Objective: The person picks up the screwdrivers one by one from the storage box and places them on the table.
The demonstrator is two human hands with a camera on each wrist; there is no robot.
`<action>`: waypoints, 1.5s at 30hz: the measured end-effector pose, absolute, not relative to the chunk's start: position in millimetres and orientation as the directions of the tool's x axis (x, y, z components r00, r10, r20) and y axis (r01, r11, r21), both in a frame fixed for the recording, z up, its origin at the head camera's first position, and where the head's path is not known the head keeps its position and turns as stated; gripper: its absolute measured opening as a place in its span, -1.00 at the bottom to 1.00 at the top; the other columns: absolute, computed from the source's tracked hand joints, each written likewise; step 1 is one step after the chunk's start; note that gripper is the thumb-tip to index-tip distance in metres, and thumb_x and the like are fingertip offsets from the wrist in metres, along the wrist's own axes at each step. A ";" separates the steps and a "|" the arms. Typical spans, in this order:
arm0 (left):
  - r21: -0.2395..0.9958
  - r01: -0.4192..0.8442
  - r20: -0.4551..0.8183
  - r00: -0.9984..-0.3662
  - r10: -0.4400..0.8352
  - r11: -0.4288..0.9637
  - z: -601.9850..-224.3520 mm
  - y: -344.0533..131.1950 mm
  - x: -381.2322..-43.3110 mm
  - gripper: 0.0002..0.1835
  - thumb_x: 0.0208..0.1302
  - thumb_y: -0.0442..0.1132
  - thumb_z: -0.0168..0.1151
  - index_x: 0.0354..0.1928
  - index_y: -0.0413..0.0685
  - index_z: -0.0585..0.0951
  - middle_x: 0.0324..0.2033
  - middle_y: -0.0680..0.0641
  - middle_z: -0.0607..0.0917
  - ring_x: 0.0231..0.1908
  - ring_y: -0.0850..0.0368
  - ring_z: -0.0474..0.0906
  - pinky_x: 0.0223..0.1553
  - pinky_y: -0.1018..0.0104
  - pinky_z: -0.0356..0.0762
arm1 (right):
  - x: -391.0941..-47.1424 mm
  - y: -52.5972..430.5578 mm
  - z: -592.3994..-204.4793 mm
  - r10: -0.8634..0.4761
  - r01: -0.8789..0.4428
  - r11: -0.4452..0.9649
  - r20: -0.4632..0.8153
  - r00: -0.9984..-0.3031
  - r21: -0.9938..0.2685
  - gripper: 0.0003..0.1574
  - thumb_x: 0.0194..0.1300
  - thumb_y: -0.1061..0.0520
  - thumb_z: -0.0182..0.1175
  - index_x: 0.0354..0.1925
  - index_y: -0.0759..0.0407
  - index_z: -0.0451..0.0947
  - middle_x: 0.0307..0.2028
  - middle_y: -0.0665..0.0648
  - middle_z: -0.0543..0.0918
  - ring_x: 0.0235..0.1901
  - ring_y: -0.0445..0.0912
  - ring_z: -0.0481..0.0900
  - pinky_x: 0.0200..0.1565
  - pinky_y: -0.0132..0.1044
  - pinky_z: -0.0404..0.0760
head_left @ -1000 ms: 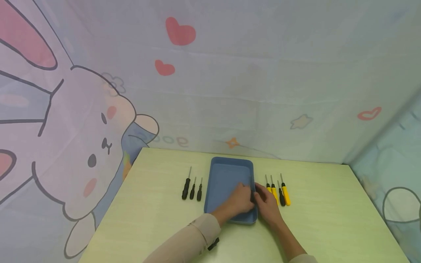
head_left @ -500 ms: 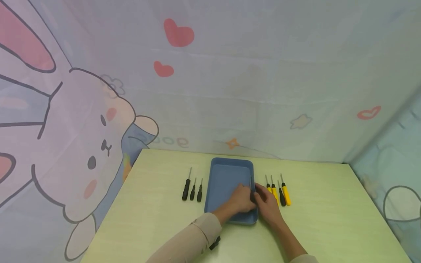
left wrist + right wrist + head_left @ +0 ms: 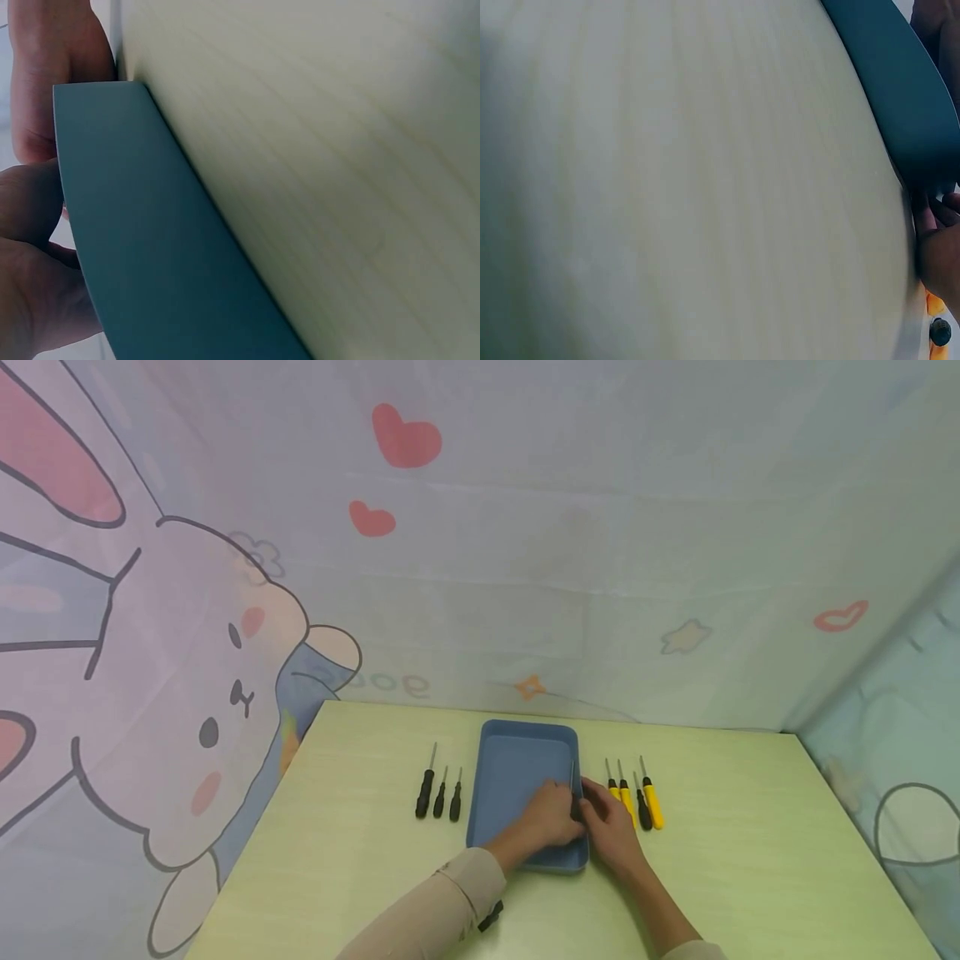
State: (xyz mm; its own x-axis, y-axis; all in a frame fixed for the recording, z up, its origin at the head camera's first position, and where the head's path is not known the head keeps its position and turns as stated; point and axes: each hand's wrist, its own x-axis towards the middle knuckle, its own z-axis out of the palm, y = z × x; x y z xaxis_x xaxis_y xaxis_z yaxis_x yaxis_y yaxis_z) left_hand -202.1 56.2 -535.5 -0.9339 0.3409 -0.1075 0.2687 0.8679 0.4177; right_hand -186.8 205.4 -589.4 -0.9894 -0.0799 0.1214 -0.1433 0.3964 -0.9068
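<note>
Reaching into the blue tray (image 3: pixel 517 756), my left hand (image 3: pixel 551 817) has its fingers curled at a black-handled screwdriver (image 3: pixel 576 808) along the right wall. The screwdriver's thin shaft points toward the back, and much of its handle is hidden between my hands. From outside, my right hand (image 3: pixel 611 831) holds the tray's right wall, thumb near the rim and the black handle. In the left wrist view, fingers of my left hand (image 3: pixel 41 292) show behind the tray's wall (image 3: pixel 142 217). The right wrist view has my right hand (image 3: pixel 939 255) by the tray's corner.
Left of the tray lie a larger black screwdriver (image 3: pixel 424 792) and two smaller black screwdrivers (image 3: pixel 455 802). To the right are several screwdrivers, mostly yellow-handled (image 3: pixel 652 806), one black-handled (image 3: pixel 642 810). Another black object (image 3: pixel 491 916) lies partly under my left sleeve (image 3: pixel 442 902).
Both hands stay in nearly the same place at the tray's right wall. The screwdriver's shaft has shifted very slightly to the right, closer to the wall.
</note>
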 end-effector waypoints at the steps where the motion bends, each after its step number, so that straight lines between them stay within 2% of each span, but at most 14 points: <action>1: 0.416 0.269 -0.106 -0.934 0.340 0.869 -535.5 56.3 -201.8 -0.31 0.18 0.02 0.53 0.22 -0.33 0.62 -0.03 -0.20 0.69 -0.02 0.00 0.60 -0.01 0.28 0.63 | -187.2 205.6 -589.5 -0.079 -0.141 0.396 0.120 -0.990 -0.907 -0.43 0.62 0.16 0.13 0.48 0.28 0.43 0.37 0.33 0.57 0.38 0.21 0.51 0.41 0.17 0.43; 8: 0.407 0.285 -0.092 -0.932 0.350 0.868 -535.5 55.9 -201.5 -0.31 0.23 0.01 0.49 0.25 -0.34 0.59 0.00 -0.22 0.67 0.01 -0.03 0.61 0.03 0.25 0.63 | -188.6 206.7 -589.3 -0.083 -0.126 0.390 0.102 -0.991 -0.912 -0.43 0.62 0.17 0.13 0.49 0.26 0.43 0.39 0.31 0.56 0.40 0.18 0.49 0.44 0.15 0.41; 13: 0.412 0.271 -0.065 -0.944 0.325 0.870 -538.0 55.9 -200.4 -0.42 0.28 -0.05 0.45 0.19 -0.34 0.63 -0.04 -0.22 0.68 -0.02 -0.03 0.62 0.02 0.23 0.64 | -188.4 205.0 -589.0 -0.086 -0.146 0.383 0.122 -0.989 -0.912 -0.43 0.61 0.16 0.13 0.48 0.28 0.44 0.37 0.33 0.57 0.39 0.22 0.49 0.43 0.19 0.41; 16: 0.425 0.264 -0.055 -0.947 0.316 0.866 -537.2 55.2 -200.1 -0.48 0.29 -0.06 0.45 0.13 -0.33 0.66 -0.09 -0.20 0.70 -0.05 -0.02 0.62 -0.01 0.23 0.64 | -188.8 204.6 -588.5 -0.087 -0.143 0.378 0.119 -0.989 -0.915 -0.43 0.61 0.16 0.14 0.48 0.28 0.44 0.38 0.31 0.57 0.39 0.19 0.50 0.43 0.13 0.43; 20: 0.457 0.284 -0.032 -0.942 0.335 0.843 -531.8 51.9 -202.1 -0.63 0.23 -0.11 0.48 -0.09 -0.28 0.73 -0.24 -0.14 0.74 -0.14 -0.02 0.63 -0.06 0.24 0.64 | -188.7 203.9 -585.7 -0.091 -0.143 0.354 0.118 -0.989 -0.924 -0.43 0.61 0.17 0.15 0.47 0.30 0.44 0.38 0.32 0.56 0.40 0.19 0.50 0.43 0.05 0.44; 24: 0.554 0.270 -0.035 -0.938 0.346 0.788 -530.6 45.4 -205.2 -0.78 0.16 -0.20 0.52 -0.31 -0.21 0.70 -0.44 -0.05 0.69 -0.38 0.07 0.57 -0.31 0.31 0.60 | -188.4 203.6 -584.6 -0.101 -0.155 0.334 0.128 -0.987 -0.930 -0.43 0.61 0.17 0.15 0.47 0.32 0.44 0.38 0.36 0.56 0.40 0.21 0.49 0.44 0.12 0.41; 26: 0.612 0.243 -0.047 -0.939 0.341 0.753 -531.4 41.7 -206.5 -0.78 0.16 -0.23 0.53 -0.30 -0.21 0.68 -0.48 -0.02 0.64 -0.46 0.12 0.50 -0.43 0.34 0.53 | -188.6 203.6 -584.9 -0.102 -0.155 0.327 0.128 -0.987 -0.932 -0.43 0.62 0.16 0.15 0.47 0.31 0.44 0.38 0.36 0.55 0.40 0.21 0.48 0.44 0.11 0.41; 28: 0.665 0.214 -0.061 -0.939 0.338 0.716 -532.1 37.8 -207.0 -0.77 0.18 -0.28 0.52 -0.24 -0.26 0.68 -0.50 -0.02 0.62 -0.52 0.14 0.48 -0.51 0.33 0.49 | -188.9 204.1 -585.5 -0.105 -0.160 0.330 0.132 -0.986 -0.930 -0.43 0.62 0.16 0.15 0.47 0.31 0.43 0.38 0.35 0.55 0.40 0.21 0.48 0.42 0.01 0.46; 32: 0.690 0.186 -0.072 -0.944 0.322 0.699 -533.7 30.7 -208.0 -0.62 0.22 -0.30 0.51 0.01 -0.37 0.67 -0.38 -0.09 0.68 -0.44 0.14 0.52 -0.43 0.31 0.56 | -189.8 205.6 -587.2 -0.100 -0.145 0.351 0.117 -0.988 -0.925 -0.43 0.62 0.16 0.14 0.49 0.29 0.42 0.40 0.32 0.55 0.41 0.19 0.48 0.38 -0.22 0.49; 34: 0.683 0.187 -0.068 -0.946 0.316 0.706 -533.3 27.5 -208.0 -0.51 0.22 -0.29 0.51 0.14 -0.40 0.64 -0.26 -0.14 0.73 -0.33 0.11 0.58 -0.28 0.28 0.65 | -190.1 206.2 -587.9 -0.095 -0.137 0.361 0.109 -0.989 -0.922 -0.43 0.62 0.17 0.13 0.49 0.28 0.42 0.40 0.31 0.54 0.41 0.18 0.48 0.40 -0.17 0.48; 36: 0.678 0.198 -0.054 -0.947 0.317 0.708 -531.8 24.5 -207.5 -0.43 0.21 -0.29 0.51 0.22 -0.41 0.61 -0.13 -0.19 0.75 -0.20 0.07 0.62 -0.11 0.23 0.70 | -190.3 206.5 -588.3 -0.093 -0.138 0.364 0.112 -0.989 -0.921 -0.43 0.63 0.18 0.11 0.49 0.29 0.41 0.41 0.32 0.54 0.41 0.19 0.47 0.43 -0.03 0.46; 38: 0.687 0.195 -0.059 -0.945 0.322 0.700 -529.5 21.5 -206.2 -0.43 0.22 -0.30 0.49 0.24 -0.40 0.60 -0.06 -0.22 0.76 -0.11 0.02 0.66 -0.03 0.18 0.72 | -189.9 206.6 -589.0 -0.093 -0.145 0.366 0.119 -0.989 -0.919 -0.43 0.63 0.19 0.10 0.49 0.32 0.40 0.41 0.34 0.53 0.41 0.22 0.47 0.43 0.11 0.44; 42: 0.723 0.173 -0.084 -0.939 0.334 0.669 -524.1 15.5 -202.7 -0.44 0.23 -0.31 0.48 0.25 -0.36 0.59 -0.01 -0.23 0.77 -0.06 0.00 0.70 -0.02 0.19 0.73 | -187.8 205.9 -590.6 -0.084 -0.154 0.370 0.132 -0.988 -0.916 -0.43 0.63 0.19 0.11 0.48 0.35 0.40 0.39 0.37 0.54 0.38 0.27 0.50 0.39 0.20 0.46; 45: 0.747 0.152 -0.104 -0.935 0.339 0.647 -520.0 11.0 -200.1 -0.44 0.24 -0.31 0.49 0.26 -0.35 0.58 -0.01 -0.23 0.77 -0.07 0.01 0.71 -0.04 0.21 0.73 | -186.2 205.7 -591.8 -0.077 -0.152 0.368 0.133 -0.988 -0.917 -0.43 0.63 0.18 0.11 0.47 0.35 0.42 0.38 0.37 0.54 0.36 0.27 0.51 0.38 0.16 0.49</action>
State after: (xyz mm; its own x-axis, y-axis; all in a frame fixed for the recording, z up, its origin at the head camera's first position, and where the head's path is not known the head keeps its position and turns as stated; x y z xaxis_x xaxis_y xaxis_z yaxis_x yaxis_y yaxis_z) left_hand -200.1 11.0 -520.0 -0.9351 0.3390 -0.1035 0.1518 0.6470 0.7472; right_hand -186.2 205.7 -591.8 -0.9881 -0.0773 0.1327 -0.1519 0.3678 -0.9174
